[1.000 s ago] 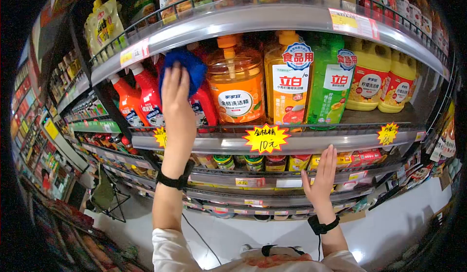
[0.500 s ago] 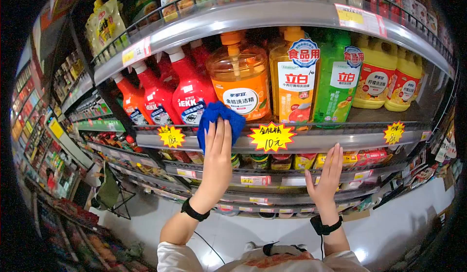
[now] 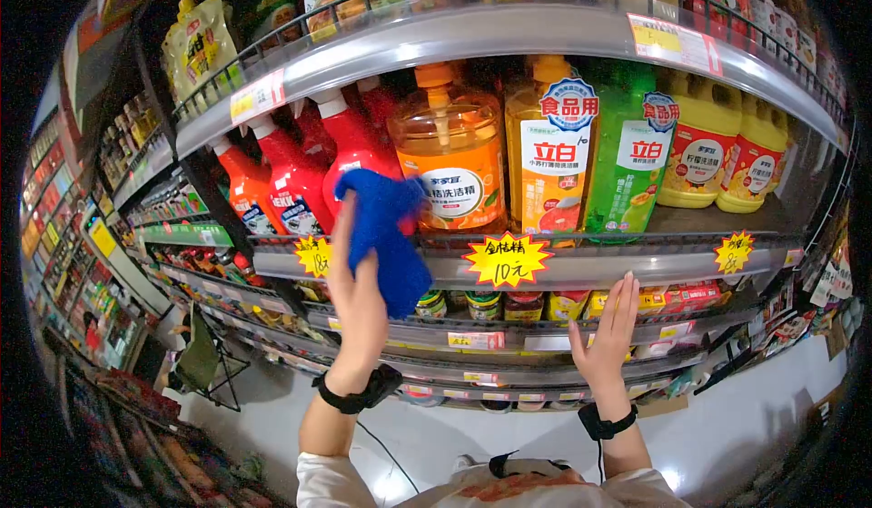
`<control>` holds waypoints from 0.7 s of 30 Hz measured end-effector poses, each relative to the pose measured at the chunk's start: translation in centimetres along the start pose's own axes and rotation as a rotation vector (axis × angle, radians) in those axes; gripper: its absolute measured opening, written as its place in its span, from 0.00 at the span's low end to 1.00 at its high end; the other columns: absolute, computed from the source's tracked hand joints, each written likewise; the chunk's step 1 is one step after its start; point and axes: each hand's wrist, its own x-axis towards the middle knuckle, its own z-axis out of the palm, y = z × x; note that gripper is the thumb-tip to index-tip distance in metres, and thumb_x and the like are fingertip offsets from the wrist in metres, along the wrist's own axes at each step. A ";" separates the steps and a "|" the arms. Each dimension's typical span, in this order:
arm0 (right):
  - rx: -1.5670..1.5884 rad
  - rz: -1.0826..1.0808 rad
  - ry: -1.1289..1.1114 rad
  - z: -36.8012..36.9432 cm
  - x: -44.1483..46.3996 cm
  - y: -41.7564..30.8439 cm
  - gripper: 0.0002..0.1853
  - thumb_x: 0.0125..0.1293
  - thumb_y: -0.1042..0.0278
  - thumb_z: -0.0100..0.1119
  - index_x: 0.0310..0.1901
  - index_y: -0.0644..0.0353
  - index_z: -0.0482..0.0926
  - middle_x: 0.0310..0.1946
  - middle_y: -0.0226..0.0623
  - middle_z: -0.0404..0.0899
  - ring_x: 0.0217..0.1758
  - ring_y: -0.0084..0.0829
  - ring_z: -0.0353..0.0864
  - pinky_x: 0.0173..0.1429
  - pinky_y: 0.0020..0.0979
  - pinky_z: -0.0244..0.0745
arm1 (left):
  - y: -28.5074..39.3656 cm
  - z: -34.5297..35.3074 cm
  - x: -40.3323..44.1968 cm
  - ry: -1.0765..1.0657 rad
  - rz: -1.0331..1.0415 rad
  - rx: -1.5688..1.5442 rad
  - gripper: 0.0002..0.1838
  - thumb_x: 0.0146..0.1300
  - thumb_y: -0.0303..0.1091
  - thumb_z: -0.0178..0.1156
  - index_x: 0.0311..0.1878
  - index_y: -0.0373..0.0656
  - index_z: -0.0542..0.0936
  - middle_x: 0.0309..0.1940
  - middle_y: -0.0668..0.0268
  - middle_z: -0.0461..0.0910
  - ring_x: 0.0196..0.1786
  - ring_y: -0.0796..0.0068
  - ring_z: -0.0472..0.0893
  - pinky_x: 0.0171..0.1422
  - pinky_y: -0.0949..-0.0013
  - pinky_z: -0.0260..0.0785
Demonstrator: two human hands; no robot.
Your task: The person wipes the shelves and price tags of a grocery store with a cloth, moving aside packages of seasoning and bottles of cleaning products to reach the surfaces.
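Note:
A blue cloth (image 3: pixel 391 244), smeared by motion, hangs from my left hand (image 3: pixel 357 299), which grips it in front of the shelf edge. Behind it stand red spray bottles (image 3: pixel 295 185), one partly covered by the cloth. An orange pump bottle of dish soap (image 3: pixel 451 167) is just right of the cloth. My right hand (image 3: pixel 607 331) has its fingers stretched out, fingertips at the grey shelf rail (image 3: pixel 599 263), and holds nothing. Above it are an amber pump bottle (image 3: pixel 549 158) and a green bottle (image 3: pixel 629 158).
Yellow jugs (image 3: pixel 701 154) stand at the shelf's right. Starburst price tags (image 3: pixel 507 260) sit along the rail. Overhead runs another shelf edge (image 3: pixel 509 31) with a wire guard. Lower shelves hold jars (image 3: pixel 483 305). A folding chair (image 3: pixel 204 358) stands at lower left.
My left hand has moved left with the blue cloth, turning so the cloth hangs to the right of the fingers. My right hand has stayed almost in place.

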 end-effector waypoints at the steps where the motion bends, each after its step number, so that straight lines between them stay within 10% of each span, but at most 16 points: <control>1: -0.002 0.001 -0.004 0.1 0.0 0.0 0.45 0.61 0.58 0.62 0.73 0.71 0.50 0.74 0.59 0.48 0.77 0.57 0.47 0.77 0.50 0.47 | 1.4 0.4 0.5 0.102 -0.083 -0.209 0.34 0.57 0.13 0.42 0.71 0.35 0.63 0.73 0.54 0.61 0.77 0.63 0.56 0.78 0.64 0.46; 3: 0.073 0.016 0.030 0.5 0.0 -0.2 0.47 0.58 0.62 0.64 0.74 0.69 0.47 0.75 0.57 0.44 0.78 0.57 0.42 0.77 0.51 0.42 | 3.1 1.3 2.1 0.209 -0.176 -0.417 0.34 0.58 0.13 0.43 0.71 0.35 0.63 0.73 0.53 0.61 0.77 0.63 0.56 0.78 0.64 0.46; 6: 0.100 0.019 0.046 0.5 0.1 -0.4 0.47 0.59 0.63 0.63 0.74 0.68 0.47 0.76 0.56 0.44 0.78 0.58 0.42 0.77 0.51 0.42 | 3.4 2.7 6.2 -0.060 0.604 0.393 0.37 0.54 0.10 0.45 0.71 0.40 0.64 0.73 0.47 0.58 0.76 0.51 0.56 0.78 0.58 0.47; 21: 0.076 0.020 0.033 1.1 -0.4 0.3 0.47 0.58 0.62 0.64 0.73 0.70 0.48 0.75 0.59 0.45 0.78 0.59 0.43 0.77 0.53 0.41 | 2.3 5.1 7.7 0.042 0.724 0.709 0.33 0.57 0.13 0.47 0.67 0.45 0.72 0.69 0.51 0.65 0.72 0.51 0.64 0.75 0.54 0.55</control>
